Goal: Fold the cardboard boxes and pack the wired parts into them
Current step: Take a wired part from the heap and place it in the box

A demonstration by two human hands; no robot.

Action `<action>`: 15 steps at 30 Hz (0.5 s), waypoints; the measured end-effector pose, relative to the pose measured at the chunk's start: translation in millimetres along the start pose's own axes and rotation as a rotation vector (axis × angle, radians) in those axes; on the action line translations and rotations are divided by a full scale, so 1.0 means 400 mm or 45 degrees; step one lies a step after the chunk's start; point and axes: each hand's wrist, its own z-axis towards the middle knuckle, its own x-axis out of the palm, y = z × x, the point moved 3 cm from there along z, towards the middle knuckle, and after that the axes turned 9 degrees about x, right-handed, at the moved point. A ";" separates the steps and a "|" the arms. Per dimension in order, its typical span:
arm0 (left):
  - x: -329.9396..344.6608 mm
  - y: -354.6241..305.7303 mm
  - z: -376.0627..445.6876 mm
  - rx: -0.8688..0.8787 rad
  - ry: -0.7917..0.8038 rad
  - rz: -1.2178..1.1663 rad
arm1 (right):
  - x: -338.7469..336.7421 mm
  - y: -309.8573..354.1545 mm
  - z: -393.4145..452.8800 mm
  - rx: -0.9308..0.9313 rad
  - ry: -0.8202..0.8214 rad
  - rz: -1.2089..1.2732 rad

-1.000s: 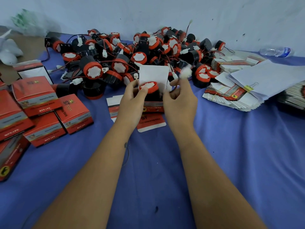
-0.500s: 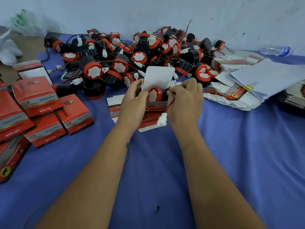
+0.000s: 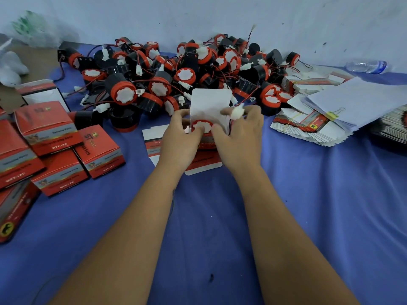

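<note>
Nearest me, my two forearms reach out over the blue-covered table (image 3: pixel 308 205) and meet at one open box (image 3: pixel 207 143) held just above a flattened carton (image 3: pixel 152 148). My left hand (image 3: pixel 178 137) grips the box's left side, fingers curled round it; my right hand (image 3: pixel 240 137) pinches the white connector (image 3: pixel 237 112) of the part's wire while its thumb seems to press the wired part (image 3: pixel 201 127) down. That part sits in the box mouth, red rim and white face up, the white lid flap (image 3: pixel 210 102) standing upright behind it. I judge this unit mid-pack: wire untucked, flap not closed. To my left lie closed red boxes (image 3: pixel 57 137), several done. To my right, stacks of flat cartons (image 3: pixel 308 126) await folding. Farthest, a large heap of loose parts (image 3: pixel 176 71) against the wall remains, so most of the job is left.
</note>
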 end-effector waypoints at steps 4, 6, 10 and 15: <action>-0.001 0.003 0.008 -0.020 -0.026 0.033 | -0.044 0.010 -0.001 0.140 -0.149 0.496; -0.001 0.004 0.008 -0.028 -0.027 0.049 | -0.060 0.014 0.002 0.205 -0.132 0.797; -0.003 0.005 0.010 -0.020 -0.036 0.051 | -0.068 0.014 0.013 0.249 -0.028 1.043; 0.000 0.005 0.007 0.003 -0.012 0.038 | -0.028 0.008 0.018 0.044 -0.073 0.496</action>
